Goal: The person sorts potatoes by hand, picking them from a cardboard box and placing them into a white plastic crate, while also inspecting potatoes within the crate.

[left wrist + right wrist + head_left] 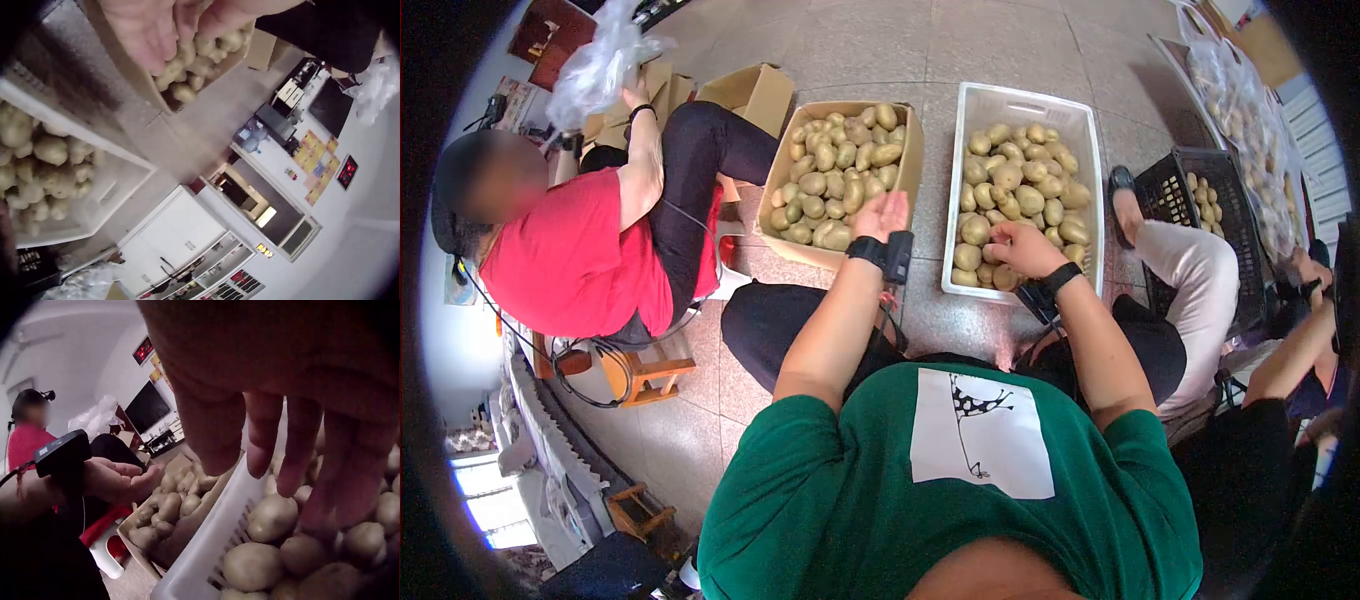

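My left hand (pixel 883 214) is turned palm up at the near right corner of a cardboard box (pixel 914 150) heaped with potatoes (pixel 825 157). Nothing lies in its palm, and its fingers are relaxed in the right wrist view. Over the near side of a white plastic crate (pixel 1097 190), my right hand (pixel 1028 250) reaches down among more potatoes (pixel 1025 165). In the right wrist view its fingers (pixel 262 434) hang down, spread apart, with the tips close over potatoes (pixel 272 517) beside the crate wall. No potato is gripped between them.
On the left a seated person in red (pixel 580 250) holds up a clear plastic bag (pixel 605 65). Open cardboard boxes (pixel 750 95) stand behind the potato box. A black crate (pixel 1175 185) with potatoes and another person's leg (pixel 1190 260) are on the right.
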Motion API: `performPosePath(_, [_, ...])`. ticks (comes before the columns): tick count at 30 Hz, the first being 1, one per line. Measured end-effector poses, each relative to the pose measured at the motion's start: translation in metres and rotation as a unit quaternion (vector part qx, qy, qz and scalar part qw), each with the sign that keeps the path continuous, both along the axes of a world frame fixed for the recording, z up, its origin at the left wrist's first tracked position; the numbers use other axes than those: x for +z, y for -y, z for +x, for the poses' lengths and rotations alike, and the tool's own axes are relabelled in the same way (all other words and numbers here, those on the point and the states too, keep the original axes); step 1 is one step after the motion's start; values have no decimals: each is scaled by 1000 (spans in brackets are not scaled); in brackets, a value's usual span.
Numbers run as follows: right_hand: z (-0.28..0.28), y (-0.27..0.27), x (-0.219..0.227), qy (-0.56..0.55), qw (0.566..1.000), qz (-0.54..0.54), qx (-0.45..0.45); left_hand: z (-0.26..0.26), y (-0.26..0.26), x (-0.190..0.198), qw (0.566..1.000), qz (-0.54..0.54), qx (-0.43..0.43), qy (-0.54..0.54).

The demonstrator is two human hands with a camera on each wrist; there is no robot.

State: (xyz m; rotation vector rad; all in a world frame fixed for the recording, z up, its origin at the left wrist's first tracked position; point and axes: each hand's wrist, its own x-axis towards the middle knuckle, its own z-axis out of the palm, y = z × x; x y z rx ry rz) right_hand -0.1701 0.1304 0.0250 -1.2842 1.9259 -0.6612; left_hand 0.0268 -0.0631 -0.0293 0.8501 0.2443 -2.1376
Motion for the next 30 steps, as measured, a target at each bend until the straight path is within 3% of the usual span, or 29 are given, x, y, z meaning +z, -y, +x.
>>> performPosePath(4, [2, -2, 3, -35, 999, 27, 15, -24, -49, 5, 990, 11, -132, 36])
performPosePath(11, [-2, -9, -3, -43, 999, -3, 5, -42, -88, 2, 966, 5, -245, 87])
performPosePath(16, [-3, -15, -11, -46, 999, -26, 13, -48, -84, 29, 960, 13, -257, 108])
performPosePath(24, [-16, -36, 1, 18, 1000, 15, -19, -72, -63, 62, 935, -76, -314, 144])
performPosePath(30, [-54, -51, 23, -123, 992, 8, -17, -91, -32, 84, 904, -150, -380, 130])
